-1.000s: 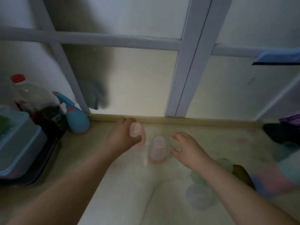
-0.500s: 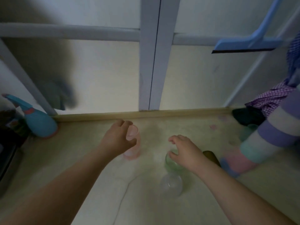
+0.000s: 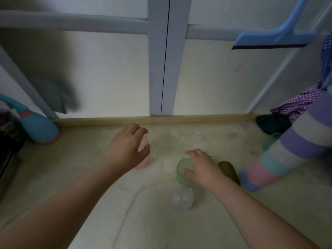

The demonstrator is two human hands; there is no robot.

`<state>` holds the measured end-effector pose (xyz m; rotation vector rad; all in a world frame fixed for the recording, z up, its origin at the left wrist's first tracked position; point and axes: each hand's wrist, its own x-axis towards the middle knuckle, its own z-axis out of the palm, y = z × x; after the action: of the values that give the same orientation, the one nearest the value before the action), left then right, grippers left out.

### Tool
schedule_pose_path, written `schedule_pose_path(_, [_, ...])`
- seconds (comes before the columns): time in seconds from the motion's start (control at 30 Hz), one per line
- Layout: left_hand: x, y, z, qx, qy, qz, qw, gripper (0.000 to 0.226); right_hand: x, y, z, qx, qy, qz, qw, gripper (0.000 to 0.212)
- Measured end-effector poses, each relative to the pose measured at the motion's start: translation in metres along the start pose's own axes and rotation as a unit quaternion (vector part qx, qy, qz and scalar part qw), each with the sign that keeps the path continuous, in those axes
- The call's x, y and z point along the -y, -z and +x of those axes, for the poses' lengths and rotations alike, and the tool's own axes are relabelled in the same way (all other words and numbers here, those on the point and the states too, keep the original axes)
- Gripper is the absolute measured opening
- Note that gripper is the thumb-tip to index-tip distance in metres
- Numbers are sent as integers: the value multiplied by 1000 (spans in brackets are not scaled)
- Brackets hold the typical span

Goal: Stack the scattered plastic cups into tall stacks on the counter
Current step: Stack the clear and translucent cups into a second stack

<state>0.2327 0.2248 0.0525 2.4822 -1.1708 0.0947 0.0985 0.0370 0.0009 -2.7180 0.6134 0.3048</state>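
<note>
My left hand (image 3: 128, 147) grips a pink cup stack (image 3: 144, 159) that stands upside down on the pale counter (image 3: 89, 177). To its right, my right hand (image 3: 203, 166) closes over the rim of an upright green cup (image 3: 183, 170). A clear cup (image 3: 182, 197) stands just in front of the green one. A dark olive cup (image 3: 230, 170) lies on its side beside my right wrist. At the right, a long stack of pastel cups (image 3: 287, 151) in purple, white, teal and pink leans over the counter.
A blue spray bottle (image 3: 38, 127) stands at the back left by the window frame (image 3: 159, 69). A dark tray edge (image 3: 7, 159) sits at the far left. A blue squeegee (image 3: 273, 37) and checked purple cloth (image 3: 301, 103) hang at the right; a dark object (image 3: 273, 121) lies below.
The view swung right. One second ago two pink cups stood apart; now my left hand holds a single pink stack. My right hand moved from the pink cup to the green cup.
</note>
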Motion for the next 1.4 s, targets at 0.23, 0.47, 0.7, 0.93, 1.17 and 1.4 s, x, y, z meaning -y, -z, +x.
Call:
schedule_pose_path(0.23, [-41, -31, -14, 72, -70, -5, 995, 42, -51, 17, -5, -39, -74, -10, 996, 56])
schedule_pose_path(0.47, [-57, -68, -21, 138, -40, -39, 989, 57, -68, -3, -9, 8, -78, 46, 996, 71])
schedule_pose_path(0.7, [-68, -93, -49, 194, -19, -36, 980, 77, -71, -5, -6, -10, -60, 31, 998, 66])
schedule_pose_path(0.93, [-82, -102, -57, 241, 17, -32, 970, 70, -69, 12, -13, -64, -51, 64, 995, 65])
schedule_pose_path(1.17, [-85, -101, -62, 230, 27, -29, 972, 63, -57, 29, -22, -99, -30, 85, 991, 67])
schedule_pose_path(1.4, [-61, -55, -61, 130, 65, -33, 989, 61, -20, 56, -15, -140, 37, 71, 987, 68])
